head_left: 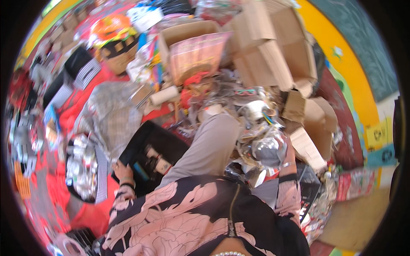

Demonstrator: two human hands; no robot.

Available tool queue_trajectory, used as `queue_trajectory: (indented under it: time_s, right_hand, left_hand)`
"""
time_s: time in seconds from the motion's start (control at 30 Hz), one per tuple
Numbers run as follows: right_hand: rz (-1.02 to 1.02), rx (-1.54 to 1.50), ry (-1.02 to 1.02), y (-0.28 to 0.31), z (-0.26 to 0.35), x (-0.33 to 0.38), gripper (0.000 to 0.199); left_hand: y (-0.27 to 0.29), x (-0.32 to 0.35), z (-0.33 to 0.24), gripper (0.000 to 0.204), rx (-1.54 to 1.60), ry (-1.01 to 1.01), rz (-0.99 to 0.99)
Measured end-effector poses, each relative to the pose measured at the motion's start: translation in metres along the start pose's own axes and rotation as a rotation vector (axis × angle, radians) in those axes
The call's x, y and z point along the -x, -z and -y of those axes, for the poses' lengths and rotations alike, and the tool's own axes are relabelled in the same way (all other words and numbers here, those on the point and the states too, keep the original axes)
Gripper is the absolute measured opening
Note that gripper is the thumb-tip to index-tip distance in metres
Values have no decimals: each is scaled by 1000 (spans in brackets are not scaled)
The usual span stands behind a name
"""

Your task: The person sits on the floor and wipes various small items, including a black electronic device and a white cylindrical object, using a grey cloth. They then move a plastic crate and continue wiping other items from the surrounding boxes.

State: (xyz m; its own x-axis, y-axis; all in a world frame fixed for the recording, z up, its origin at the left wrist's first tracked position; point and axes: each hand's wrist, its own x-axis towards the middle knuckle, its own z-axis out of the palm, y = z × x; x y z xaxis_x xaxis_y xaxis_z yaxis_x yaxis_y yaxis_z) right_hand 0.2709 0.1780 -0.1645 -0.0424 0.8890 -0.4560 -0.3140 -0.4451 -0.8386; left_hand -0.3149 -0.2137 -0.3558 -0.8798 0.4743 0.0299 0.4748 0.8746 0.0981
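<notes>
Black tray under left hand, fingers curled on its rim (right hand hidden).

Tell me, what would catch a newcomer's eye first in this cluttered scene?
Probably the heap of brown cardboard boxes piled at the upper right, above a tangle of shiny clear plastic wrapping. Nearer the person, the left hand rests on the edge of an open black box holding small items, while the right hand is hidden among the wrapping. Bright red packets crowd the left side.

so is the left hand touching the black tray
Touching: the head view shows the left hand with its fingers over the near edge of the black tray.
</notes>
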Motion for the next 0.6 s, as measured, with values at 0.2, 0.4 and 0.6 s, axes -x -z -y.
queue_trajectory:
  time_s: [0.2, 0.4, 0.6]
  right_hand:
    - [-193, -45, 129, -73, 84, -31, 44]
    - [-259, -33, 93, -72, 130, -181, 55]
    - [-321, -327, 158, -104, 139, -230, 35]
  left_hand:
    - [14, -42, -94, 51, 228, -151, -23]
    - [74, -60, -260, 35, 738, -615, 14]
    - [150, -74, -458, 26, 1048, -952, 240]
